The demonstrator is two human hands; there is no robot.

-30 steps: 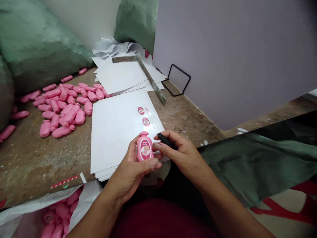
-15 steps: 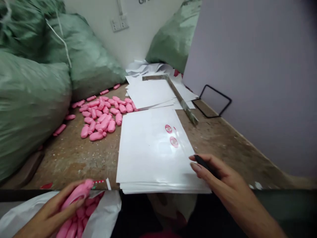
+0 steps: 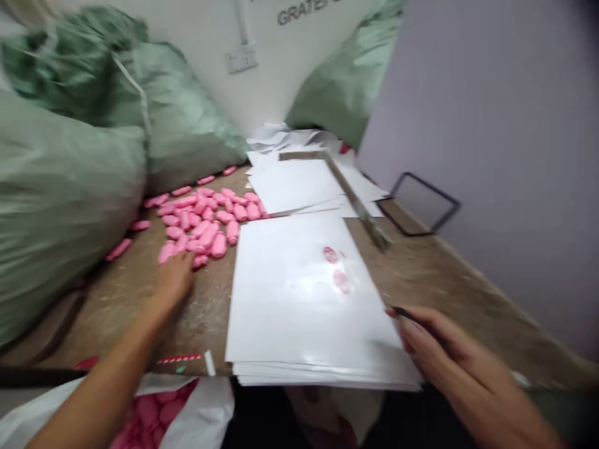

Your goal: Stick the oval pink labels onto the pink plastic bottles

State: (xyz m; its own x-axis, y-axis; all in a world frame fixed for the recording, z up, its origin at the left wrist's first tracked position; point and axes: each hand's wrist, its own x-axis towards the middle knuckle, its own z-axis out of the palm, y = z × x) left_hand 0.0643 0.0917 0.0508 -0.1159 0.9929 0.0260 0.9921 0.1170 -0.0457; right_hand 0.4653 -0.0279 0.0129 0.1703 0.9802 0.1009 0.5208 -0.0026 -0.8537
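My left hand reaches out over the brown table and touches the near edge of a heap of several small pink bottles. Motion smears its fingers, so I cannot see whether they grip a bottle. My right hand rests at the right corner of a stack of white sticker sheets. Its fingers are closed round a thin black tool. Two pink oval stickers are left on the top sheet.
Big green sacks crowd the left and back of the table. More loose white sheets and a metal bar lie behind the stack. A black wire frame leans on a grey board. A white bag of pink bottles hangs below the table's edge.
My left hand carried the labelled pink bottle to the white bag, let it go there, and has now stretched forward to the heap. My right hand has kept the black tool.
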